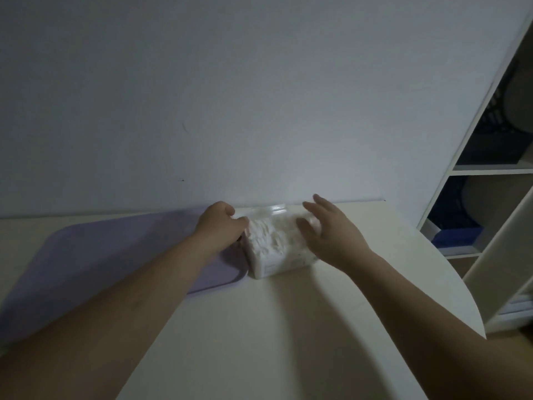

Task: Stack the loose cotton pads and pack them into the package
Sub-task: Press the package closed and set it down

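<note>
Head view, looking forward and down along two bare forearms.

Far across a white table [288, 327], close to a plain pale wall [230, 96]: a clear package [277, 255], packed with white cotton pads [272, 235]. Standing on the table top, its left side just beside the right end of a lilac tray [101, 255]. Small label low on the near face, too blurred to read.

Left hand [219, 223] reaching over the tray's far right corner to the package's upper left corner. Fingers curled under, thumb tip pressed against the wrap there. Impossible to tell whether actually pinching the plastic or merely touching it.

Right hand [331, 232] at the package's upper right side, spread wide with fingers [307, 226] straight and apart, palm turned toward the wrap. Fingertips lying over the top right of the package, nothing gripped. Hard to say whether resting on the plastic or just above it.

Off to the right, beyond the table's rounded edge, a white shelf unit [467, 168] with dark blue baskets [496, 134] in its compartments. Dim light throughout, details soft.
</note>
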Available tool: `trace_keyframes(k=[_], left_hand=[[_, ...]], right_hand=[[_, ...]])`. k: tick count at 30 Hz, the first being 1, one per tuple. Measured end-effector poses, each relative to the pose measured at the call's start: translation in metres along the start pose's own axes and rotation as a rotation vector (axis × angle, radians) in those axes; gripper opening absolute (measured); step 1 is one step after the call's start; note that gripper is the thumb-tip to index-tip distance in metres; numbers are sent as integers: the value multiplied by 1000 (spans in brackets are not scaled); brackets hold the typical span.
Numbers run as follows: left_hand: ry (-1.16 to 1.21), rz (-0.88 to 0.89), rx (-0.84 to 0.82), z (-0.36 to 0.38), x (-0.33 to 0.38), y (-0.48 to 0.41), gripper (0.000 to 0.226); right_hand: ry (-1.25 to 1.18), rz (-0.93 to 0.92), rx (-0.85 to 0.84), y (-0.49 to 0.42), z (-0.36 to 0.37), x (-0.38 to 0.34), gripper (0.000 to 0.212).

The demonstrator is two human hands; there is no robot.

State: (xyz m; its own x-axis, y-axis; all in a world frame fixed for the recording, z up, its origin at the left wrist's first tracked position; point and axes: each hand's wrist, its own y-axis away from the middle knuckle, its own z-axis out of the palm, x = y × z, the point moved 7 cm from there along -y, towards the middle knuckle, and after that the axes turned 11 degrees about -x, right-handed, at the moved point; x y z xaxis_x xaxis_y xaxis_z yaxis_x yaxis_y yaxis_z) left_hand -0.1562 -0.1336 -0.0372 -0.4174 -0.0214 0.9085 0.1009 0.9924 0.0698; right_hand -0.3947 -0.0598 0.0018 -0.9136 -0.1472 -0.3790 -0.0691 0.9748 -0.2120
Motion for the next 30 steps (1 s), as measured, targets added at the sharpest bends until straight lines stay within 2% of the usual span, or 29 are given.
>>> trace_keyframes(k=[2,5,9,12,14,16,18,21,22,26,30], left_hand=[[85,-66,-62,6,-9,0,42],[193,-77,-116,11,-20,-1,58],[267,-39,-99,10,-20,2,28],[280,-23,-104,14,-20,4,24],[291,10,-101,16,-16,7,10],[310,60,-110,18,-11,10,14],[296,90,-103,18,-8,13,17],[276,117,-57,13,-6,13,24],[257,129,-32,11,-5,14,25],[188,160,27,9,-1,15,16],[135,192,49,5,7,22,9]], right_hand=[[115,-66,-117,-3,15,-19,67],[181,-33,-281,-10,36,-25,75],[116,20,-319,-8,46,-24,74],[137,42,-361,-2,51,-25,75],[158,58,-391,0,54,-26,77],[124,74,-420,-3,54,-24,77],[-3,55,-334,-3,47,-23,74],[-212,58,17,6,24,-7,59],[-220,80,55,11,21,-1,55],[-108,77,-78,15,30,7,40],[-8,123,-131,13,31,5,42]])
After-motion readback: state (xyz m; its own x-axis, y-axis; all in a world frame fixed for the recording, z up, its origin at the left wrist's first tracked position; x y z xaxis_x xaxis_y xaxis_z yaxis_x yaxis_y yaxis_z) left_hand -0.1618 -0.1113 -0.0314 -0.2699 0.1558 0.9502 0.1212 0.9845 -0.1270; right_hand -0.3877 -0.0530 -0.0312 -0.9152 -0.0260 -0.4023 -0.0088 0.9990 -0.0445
